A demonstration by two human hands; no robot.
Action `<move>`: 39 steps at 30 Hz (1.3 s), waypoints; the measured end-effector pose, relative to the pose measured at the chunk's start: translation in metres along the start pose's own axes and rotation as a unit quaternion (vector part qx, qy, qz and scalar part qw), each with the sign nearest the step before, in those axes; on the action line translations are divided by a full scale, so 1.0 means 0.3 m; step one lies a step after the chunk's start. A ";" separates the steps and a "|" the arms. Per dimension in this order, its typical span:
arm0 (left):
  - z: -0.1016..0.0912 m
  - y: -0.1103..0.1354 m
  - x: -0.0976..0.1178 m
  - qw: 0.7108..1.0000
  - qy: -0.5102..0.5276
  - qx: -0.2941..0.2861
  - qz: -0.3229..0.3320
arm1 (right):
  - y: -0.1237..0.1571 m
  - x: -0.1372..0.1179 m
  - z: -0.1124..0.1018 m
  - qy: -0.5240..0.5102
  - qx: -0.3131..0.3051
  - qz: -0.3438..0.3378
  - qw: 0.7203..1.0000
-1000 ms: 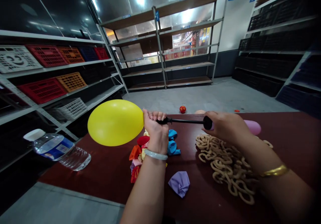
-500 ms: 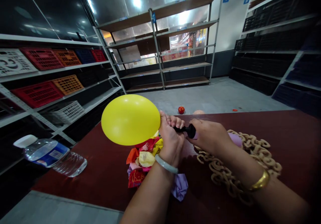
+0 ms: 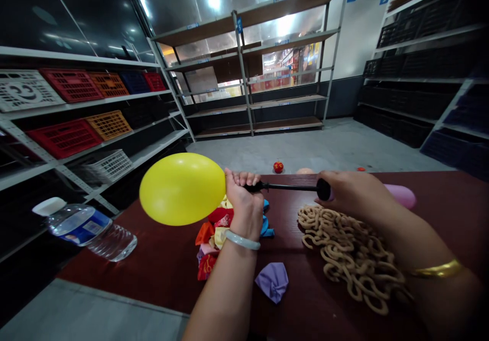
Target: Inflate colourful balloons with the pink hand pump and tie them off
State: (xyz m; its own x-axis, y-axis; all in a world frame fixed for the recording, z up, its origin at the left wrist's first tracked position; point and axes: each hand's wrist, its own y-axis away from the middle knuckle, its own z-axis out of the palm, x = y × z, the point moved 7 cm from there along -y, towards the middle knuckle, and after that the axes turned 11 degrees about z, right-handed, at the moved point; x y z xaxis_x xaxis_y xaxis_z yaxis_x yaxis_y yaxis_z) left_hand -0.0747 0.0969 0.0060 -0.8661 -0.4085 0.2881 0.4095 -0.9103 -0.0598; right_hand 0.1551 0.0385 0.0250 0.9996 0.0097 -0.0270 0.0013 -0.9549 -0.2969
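A yellow balloon [image 3: 182, 189], swollen and rounded, points left from my left hand [image 3: 244, 193]. That hand is closed around the balloon's neck and the black nozzle end of a balloon pump [image 3: 292, 187]. My right hand [image 3: 346, 191] wraps the pump's pink-purple barrel [image 3: 401, 196], whose rounded end sticks out to the right. Between the hands the thin black rod shows, drawn out. Under my left wrist lies a pile of limp balloons [image 3: 219, 234] in red, orange, yellow, pink and blue. One flat purple balloon [image 3: 273, 281] rests apart, nearer me.
On the dark red table [image 3: 298, 315], a heap of tan curly loops [image 3: 347, 254] lies below my right hand. A water bottle [image 3: 89, 229] appears at the left. Racks with crates [image 3: 71, 84] line the left side; a red ball [image 3: 278, 167] is beyond the table's far edge.
My hands have moved apart, the right one going right with the barrel and exposing more of the rod. My left hand and the yellow balloon have shifted a little left.
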 end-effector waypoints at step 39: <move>0.027 0.177 -0.149 0.993 -0.050 -0.057 -0.095 | 0.059 -0.213 -0.003 -0.033 0.005 0.011 0.999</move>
State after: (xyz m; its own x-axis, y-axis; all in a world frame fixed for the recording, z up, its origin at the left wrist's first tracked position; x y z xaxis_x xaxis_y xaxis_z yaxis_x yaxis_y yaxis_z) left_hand -0.0121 0.0672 -0.0024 -0.8889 -0.2263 0.3983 0.2022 -0.9740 -0.1022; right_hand 0.0914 0.0207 0.0222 0.9953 0.0089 -0.0967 -0.0211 -0.9523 -0.3045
